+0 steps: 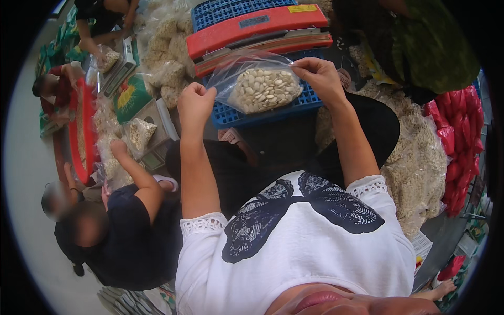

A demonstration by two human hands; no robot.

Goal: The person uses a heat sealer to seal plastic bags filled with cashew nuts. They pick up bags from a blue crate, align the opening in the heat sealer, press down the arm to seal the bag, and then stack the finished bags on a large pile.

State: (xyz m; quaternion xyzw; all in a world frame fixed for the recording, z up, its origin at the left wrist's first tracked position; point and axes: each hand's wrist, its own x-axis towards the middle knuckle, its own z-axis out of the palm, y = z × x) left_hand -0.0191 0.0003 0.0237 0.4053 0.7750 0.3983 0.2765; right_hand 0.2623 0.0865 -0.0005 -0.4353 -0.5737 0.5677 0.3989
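A clear plastic bag of pale, flat seeds that look like pumpkin seeds (265, 89) is stretched between my two hands, its upper edge pulled wide. My left hand (196, 105) pinches the bag's left corner, thumb against fingers. On the other side my right hand (320, 80) grips the right corner between thumb and fingertips. Just beyond the bag lies a long red bag sealer (257, 32) with a metal strip along its near side. Under the bag is a blue plastic crate (231, 119) with a lattice surface.
Filled bags of seeds (168, 73) heap up at the left, near a scale (159, 149) and a red tub (81, 142). Several people (131, 220) work there. Another person (436, 47) is at the far right, above a large seed sack (415, 168) and red packets (462, 147).
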